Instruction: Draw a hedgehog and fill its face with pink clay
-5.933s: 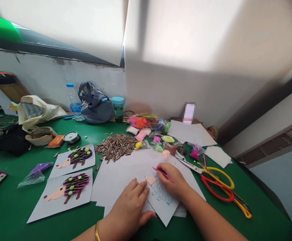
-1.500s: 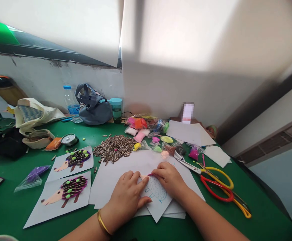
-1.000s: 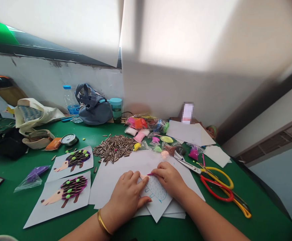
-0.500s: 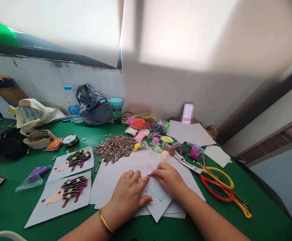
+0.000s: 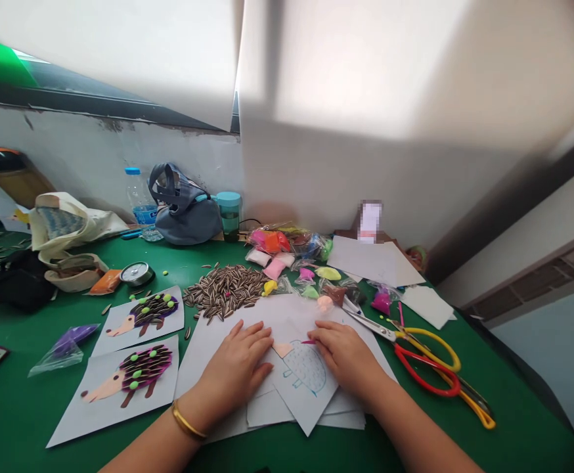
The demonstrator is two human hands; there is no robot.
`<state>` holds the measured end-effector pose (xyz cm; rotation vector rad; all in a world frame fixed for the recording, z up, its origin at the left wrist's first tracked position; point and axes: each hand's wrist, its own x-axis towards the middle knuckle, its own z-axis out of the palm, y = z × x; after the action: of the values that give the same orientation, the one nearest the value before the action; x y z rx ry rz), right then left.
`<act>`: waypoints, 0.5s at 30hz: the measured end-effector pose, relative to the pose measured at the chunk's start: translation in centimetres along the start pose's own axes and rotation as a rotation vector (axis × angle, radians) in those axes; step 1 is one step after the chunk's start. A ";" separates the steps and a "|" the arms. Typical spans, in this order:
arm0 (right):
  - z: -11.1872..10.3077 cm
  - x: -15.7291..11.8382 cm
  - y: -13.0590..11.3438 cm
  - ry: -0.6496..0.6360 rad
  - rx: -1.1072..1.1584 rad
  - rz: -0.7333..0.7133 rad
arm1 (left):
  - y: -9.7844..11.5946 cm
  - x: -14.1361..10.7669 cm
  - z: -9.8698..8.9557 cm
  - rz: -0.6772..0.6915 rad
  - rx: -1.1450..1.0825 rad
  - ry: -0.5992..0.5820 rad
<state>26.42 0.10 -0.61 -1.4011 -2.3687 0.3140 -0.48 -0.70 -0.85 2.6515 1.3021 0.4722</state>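
Note:
A white sheet with a blue hedgehog drawing (image 5: 304,368) lies on a stack of papers, one corner toward me. Flat peach clay (image 5: 282,349) covers the hedgehog's face. My left hand (image 5: 240,364) rests with fingers spread on the papers, at the drawing's left edge, holding nothing. At the drawing's upper right, my right hand (image 5: 341,351) has its fingertips closed on a thin magenta clay piece (image 5: 309,341), which touches the top of the hedgehog's back. The underside of the right fingers is hidden.
Two finished hedgehog pictures (image 5: 94,417) lie at the left. Striped seeds (image 5: 225,289) are piled behind the papers, beside bagged coloured clay (image 5: 274,243). Red and yellow scissors (image 5: 427,371) lie at the right. A blue bag (image 5: 186,213) and a cup (image 5: 228,217) stand by the wall.
My left hand has moved left off the drawing, its fingers now flat and spread. My right hand has shifted slightly right. More of the drawing, the peach clay and the magenta piece shows.

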 end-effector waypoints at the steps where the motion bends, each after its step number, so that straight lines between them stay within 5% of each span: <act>1: 0.2 0.0 0.0 -0.004 -0.028 0.000 | 0.3 -0.2 -0.1 -0.001 0.012 -0.008; 15: 0.1 -0.2 -1.4 -0.028 0.026 -0.088 | 2.4 -1.5 0.6 0.018 0.146 -0.039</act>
<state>25.39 -0.77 -0.25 -1.2845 -2.4315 0.3408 0.60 -3.37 -1.05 2.7771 1.3516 0.3385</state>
